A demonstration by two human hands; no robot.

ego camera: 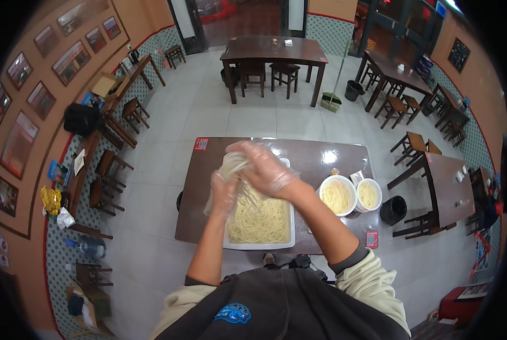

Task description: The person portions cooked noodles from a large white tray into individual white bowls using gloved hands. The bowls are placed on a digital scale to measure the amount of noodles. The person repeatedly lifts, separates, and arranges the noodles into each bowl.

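Clear plastic gloves cover both hands. Above a white rectangular tray (291, 225), my left hand (223, 193) grips a bunch of long noodles (234, 165) from the left and below. My right hand (264, 165) curls over the same bunch from the right, some of its fingers hidden. Loose strands hang down toward the pale yellow noodles (257, 225) that fill the tray. To the right of my right forearm are two round white tubs with similar noodles inside, a larger tub (337, 195) and a smaller tub (368, 194).
The dark wooden table (194, 212) carries red cards with printed codes at two corners. Behind the tubs sit a small jar (334, 171) and a tissue holder (357, 177). A black bin (393, 210) stands right of the table. Stools and other tables line the room.
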